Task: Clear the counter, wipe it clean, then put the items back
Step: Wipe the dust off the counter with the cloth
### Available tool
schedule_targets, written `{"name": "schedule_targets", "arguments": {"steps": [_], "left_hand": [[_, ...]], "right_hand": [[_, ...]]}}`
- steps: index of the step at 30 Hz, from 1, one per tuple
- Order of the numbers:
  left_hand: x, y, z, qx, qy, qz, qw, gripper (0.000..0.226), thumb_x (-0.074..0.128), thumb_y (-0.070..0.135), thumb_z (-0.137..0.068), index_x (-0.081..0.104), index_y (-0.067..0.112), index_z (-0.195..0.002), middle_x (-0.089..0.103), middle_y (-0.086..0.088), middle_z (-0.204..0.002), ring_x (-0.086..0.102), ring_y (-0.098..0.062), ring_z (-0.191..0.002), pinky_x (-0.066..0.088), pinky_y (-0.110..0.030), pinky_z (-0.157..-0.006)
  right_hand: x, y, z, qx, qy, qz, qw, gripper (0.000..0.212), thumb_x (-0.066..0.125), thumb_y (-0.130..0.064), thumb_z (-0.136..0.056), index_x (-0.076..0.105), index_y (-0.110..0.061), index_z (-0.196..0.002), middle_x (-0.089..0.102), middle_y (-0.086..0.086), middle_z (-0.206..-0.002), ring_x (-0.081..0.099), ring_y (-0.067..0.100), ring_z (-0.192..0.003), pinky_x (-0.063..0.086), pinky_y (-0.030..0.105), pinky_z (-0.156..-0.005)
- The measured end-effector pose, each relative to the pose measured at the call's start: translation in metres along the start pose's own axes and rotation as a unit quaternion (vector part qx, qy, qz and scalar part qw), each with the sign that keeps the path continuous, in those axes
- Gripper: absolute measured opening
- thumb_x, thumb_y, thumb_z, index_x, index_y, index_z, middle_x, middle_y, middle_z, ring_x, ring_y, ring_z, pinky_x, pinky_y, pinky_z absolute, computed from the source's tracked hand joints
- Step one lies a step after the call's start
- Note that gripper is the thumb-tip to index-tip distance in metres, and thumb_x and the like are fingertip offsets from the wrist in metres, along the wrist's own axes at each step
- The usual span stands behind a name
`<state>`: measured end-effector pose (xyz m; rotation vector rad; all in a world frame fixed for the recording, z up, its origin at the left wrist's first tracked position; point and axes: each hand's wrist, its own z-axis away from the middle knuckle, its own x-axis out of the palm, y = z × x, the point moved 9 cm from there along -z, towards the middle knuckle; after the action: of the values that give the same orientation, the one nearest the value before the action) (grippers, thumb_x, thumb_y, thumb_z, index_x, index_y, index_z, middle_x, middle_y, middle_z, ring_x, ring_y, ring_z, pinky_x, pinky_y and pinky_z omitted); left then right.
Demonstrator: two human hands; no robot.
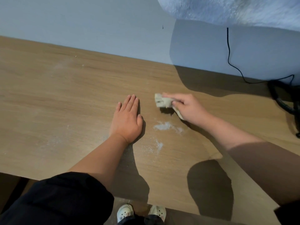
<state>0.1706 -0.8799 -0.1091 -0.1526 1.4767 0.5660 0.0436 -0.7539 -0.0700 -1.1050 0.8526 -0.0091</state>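
Observation:
The wooden counter (65, 98) fills most of the view. My left hand (127, 118) lies flat on it near the middle, fingers straight and together. Just to its right, my right hand (189, 108) grips a small crumpled beige cloth (162, 101), which sticks out to the left past my fingertips and sits just above the wood. White powder (167, 126) is smeared on the counter below the cloth, between my two hands, with a thinner trail (156, 146) nearer the front edge and faint dust further left.
A black cable (229, 51) hangs down the pale wall and runs to a dark coiled cord (282, 101) at the counter's right end. A fluffy white object (235, 8) overhangs at the top right. Two small crumbs (79, 60) lie near the wall.

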Motion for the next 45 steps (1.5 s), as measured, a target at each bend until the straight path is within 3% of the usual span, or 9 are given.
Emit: {"name": "schedule_targets", "arguments": {"steps": [1,6,14,27,31,34,38,41,45], "left_hand": [[0.001,0.000,0.000,-0.002,-0.001,0.001,1.000,0.068,0.015,0.035,-0.092,0.011,0.011,-0.155,0.004,-0.003,-0.164,-0.003,-0.014,-0.150,-0.001,-0.037,-0.123],[0.000,-0.001,0.000,-0.005,0.004,0.003,1.000,0.072,0.012,0.037,-0.088,0.012,0.011,-0.155,0.004,-0.002,-0.164,-0.004,-0.014,-0.150,-0.003,-0.035,-0.122],[-0.001,-0.002,-0.001,-0.006,0.010,0.002,1.000,0.072,0.013,0.035,-0.088,0.011,0.010,-0.155,0.003,-0.003,-0.163,-0.003,-0.014,-0.150,-0.004,-0.033,-0.122],[-0.007,-0.002,-0.001,0.000,0.039,0.067,0.997,0.071,0.020,0.030,-0.087,0.023,0.002,-0.151,0.017,-0.012,-0.161,0.009,-0.021,-0.150,0.005,-0.035,-0.122],[-0.007,-0.001,0.000,0.001,0.037,0.063,0.997,0.071,0.019,0.031,-0.086,0.022,0.003,-0.152,0.016,-0.010,-0.161,0.008,-0.020,-0.150,0.002,-0.032,-0.122],[-0.007,-0.002,-0.001,0.001,0.038,0.062,0.997,0.070,0.020,0.031,-0.087,0.023,0.004,-0.152,0.016,-0.009,-0.161,0.008,-0.020,-0.150,0.002,-0.033,-0.122],[-0.005,-0.002,-0.002,0.002,0.040,0.059,0.997,0.058,0.030,0.023,-0.097,0.024,0.004,-0.152,0.017,-0.009,-0.161,0.009,-0.020,-0.150,0.004,-0.035,-0.122],[-0.005,-0.003,-0.001,0.000,0.039,0.060,0.997,0.056,0.034,0.019,-0.099,0.023,0.005,-0.152,0.016,-0.009,-0.162,0.008,-0.020,-0.150,0.004,-0.034,-0.122],[-0.007,-0.001,-0.001,0.001,0.045,0.062,0.997,0.056,0.037,0.017,-0.100,0.024,0.004,-0.152,0.017,-0.009,-0.161,0.009,-0.020,-0.150,0.004,-0.035,-0.122]], "right_hand": [[-0.018,-0.001,-0.017,0.006,0.054,-0.003,0.999,0.039,0.046,-0.009,-0.099,0.057,-0.029,-0.131,0.060,-0.005,-0.130,0.061,0.003,-0.087,0.047,0.014,-0.068],[-0.045,-0.002,-0.120,0.022,0.149,0.044,0.988,0.036,0.043,-0.011,-0.098,0.061,-0.020,-0.128,0.058,0.002,-0.133,0.050,0.018,-0.124,0.033,0.014,-0.091],[0.028,-0.013,-0.151,-0.030,-0.002,0.030,0.999,0.042,0.045,0.002,-0.095,0.061,-0.017,-0.129,0.045,-0.001,-0.147,0.034,0.015,-0.139,0.015,0.017,-0.110],[0.066,0.002,0.040,-0.024,-0.165,-0.010,0.986,0.044,0.051,0.005,-0.092,0.067,-0.030,-0.113,0.058,-0.010,-0.133,0.045,-0.001,-0.128,0.022,0.025,-0.116],[-0.001,0.014,0.030,0.067,0.008,-0.143,0.987,0.037,0.048,-0.008,-0.097,0.067,-0.037,-0.110,0.061,-0.013,-0.128,0.060,0.017,-0.112,0.050,0.037,-0.096],[-0.066,0.048,0.023,0.102,0.185,-0.053,0.976,0.038,0.045,-0.007,-0.099,0.060,-0.024,-0.128,0.053,-0.009,-0.139,0.048,0.012,-0.126,0.034,0.024,-0.106],[-0.024,0.063,0.053,0.122,0.199,0.160,0.959,0.045,0.038,-0.013,-0.101,0.038,-0.024,-0.144,0.025,-0.010,-0.156,0.017,0.010,-0.145,0.007,0.033,-0.120],[0.024,0.030,0.084,0.098,0.202,0.133,0.965,0.051,0.039,-0.007,-0.100,0.032,-0.030,-0.144,0.015,-0.019,-0.152,0.002,0.001,-0.139,-0.003,0.032,-0.116],[0.074,-0.006,0.098,0.057,0.139,0.092,0.984,0.052,0.040,-0.005,-0.099,0.036,-0.029,-0.145,0.035,-0.010,-0.151,0.035,0.006,-0.138,0.021,0.031,-0.119]]}}
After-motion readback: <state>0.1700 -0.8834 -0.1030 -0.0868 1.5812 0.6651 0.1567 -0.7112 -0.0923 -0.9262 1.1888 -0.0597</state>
